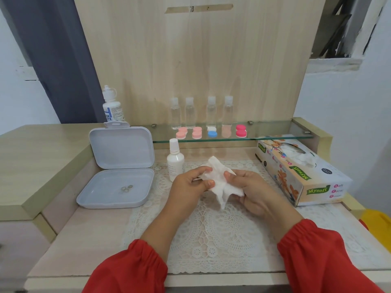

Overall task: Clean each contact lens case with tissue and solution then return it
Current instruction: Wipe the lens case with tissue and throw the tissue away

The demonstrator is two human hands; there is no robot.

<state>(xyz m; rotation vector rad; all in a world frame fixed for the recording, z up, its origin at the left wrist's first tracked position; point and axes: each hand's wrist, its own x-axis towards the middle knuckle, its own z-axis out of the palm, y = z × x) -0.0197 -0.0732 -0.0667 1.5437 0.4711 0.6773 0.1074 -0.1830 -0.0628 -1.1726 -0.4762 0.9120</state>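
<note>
Pale wood desk with a white lace mat lies under your arms, backed by a light wooden panel; white walls and a grey curtain flank it.

You hold a crumpled white tissue above the mat between both hands. Your left hand pinches its left side with thumb and curled fingers; your right hand grips its right side, fingers curled round it. Whether a case sits inside the tissue cannot be told. The wad runs roughly from far-left to near-right, one tail hanging down.

Just beyond stands a small white plastic bottle. On the glass shelf behind it, pink, white-and-blue and magenta contact lens cases lie in a row, each with its long axis pointing away from you, before four clear bottles. An open lilac plastic box sits left, a printed tissue box right.
</note>
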